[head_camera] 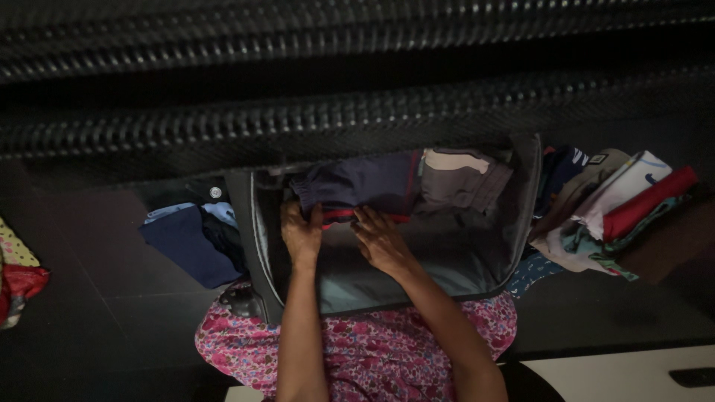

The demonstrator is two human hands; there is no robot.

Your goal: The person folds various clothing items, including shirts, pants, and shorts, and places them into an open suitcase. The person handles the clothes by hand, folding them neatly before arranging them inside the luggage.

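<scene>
- Left hand (300, 232) and right hand (381, 240): fingers flat, pressing the folded navy garment (357, 186) down, not gripping.
- Garment lies at the far wall inside the open suitcase (521, 216), beside the grey folded garment (458, 179), packed tight.

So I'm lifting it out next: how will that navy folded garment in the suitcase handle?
The navy garment looks like soft folded cloth, so probably floppy and light. Lifted by one edge, its folds would likely fall open. Both hands, left and right, rest on it.
</scene>
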